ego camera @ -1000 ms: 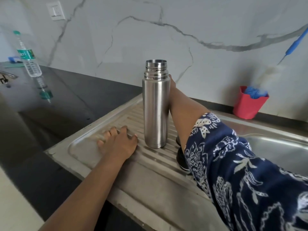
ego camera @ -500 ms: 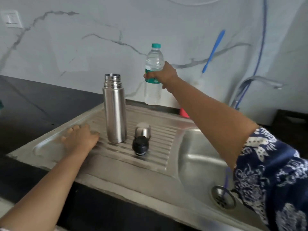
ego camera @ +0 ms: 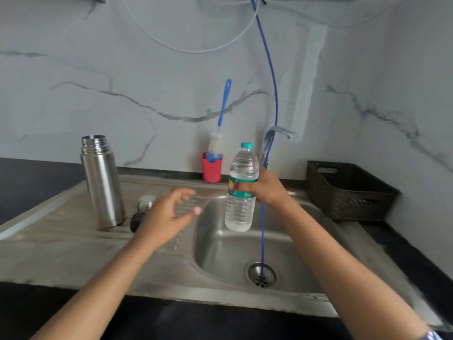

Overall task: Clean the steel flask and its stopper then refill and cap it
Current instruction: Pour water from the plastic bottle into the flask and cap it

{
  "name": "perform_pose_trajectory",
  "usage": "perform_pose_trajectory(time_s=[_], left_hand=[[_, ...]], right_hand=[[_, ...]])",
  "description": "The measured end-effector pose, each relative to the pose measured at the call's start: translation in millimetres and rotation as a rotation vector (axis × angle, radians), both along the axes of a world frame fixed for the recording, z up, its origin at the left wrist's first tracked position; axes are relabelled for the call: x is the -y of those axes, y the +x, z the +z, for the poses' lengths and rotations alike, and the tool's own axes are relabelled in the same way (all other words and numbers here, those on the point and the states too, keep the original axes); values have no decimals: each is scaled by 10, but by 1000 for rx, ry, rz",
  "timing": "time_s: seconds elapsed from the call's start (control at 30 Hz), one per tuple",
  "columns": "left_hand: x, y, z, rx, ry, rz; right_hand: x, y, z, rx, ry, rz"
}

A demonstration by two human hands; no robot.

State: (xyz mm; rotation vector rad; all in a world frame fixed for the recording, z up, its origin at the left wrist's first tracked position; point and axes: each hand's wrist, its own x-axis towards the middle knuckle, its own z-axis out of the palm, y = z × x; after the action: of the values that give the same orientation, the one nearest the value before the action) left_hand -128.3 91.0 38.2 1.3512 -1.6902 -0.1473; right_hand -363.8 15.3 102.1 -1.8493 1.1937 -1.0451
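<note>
Two grips: right hand (ego camera: 267, 187) wraps the capped water bottle (ego camera: 239, 212) above the sink (ego camera: 220, 253); left hand (ego camera: 166, 217) open, empty. Risk: reaching left of sink may topple the uncapped flask (ego camera: 103, 185).

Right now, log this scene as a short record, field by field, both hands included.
flask: steel flask upright on the drainboard, mouth uncapped
stopper: black stopper by the flask's base, partly hidden by the left hand
refill water: water bottle, capped, over the basin
right: right hand grips the bottle at its label
left: open, fingers spread, holding nothing
backdrop: bottle brush in red holder; dark basket
</note>
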Motion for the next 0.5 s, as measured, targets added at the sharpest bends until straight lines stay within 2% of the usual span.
perform_pose_trajectory(time_s=[0.07,0.17,0.3,0.4,0.5], left_hand=[[198,-373,-113,-109,305,-130],[448,-806,-279,-215,512,-288],[549,-1186,-297,-493,566,-418],[590,-1349,-284,-581,614,-492],[669,-1418,-351,-657,608,-449]], right_hand=[[-9,-171,-27,67,-3,-27],[-17,-337,-26,124,-12,-66],[42,-413,-34,99,-48,-112],[47,-421,-28,55,-45,-125],[66,-419,-46,-10,-36,-121]])
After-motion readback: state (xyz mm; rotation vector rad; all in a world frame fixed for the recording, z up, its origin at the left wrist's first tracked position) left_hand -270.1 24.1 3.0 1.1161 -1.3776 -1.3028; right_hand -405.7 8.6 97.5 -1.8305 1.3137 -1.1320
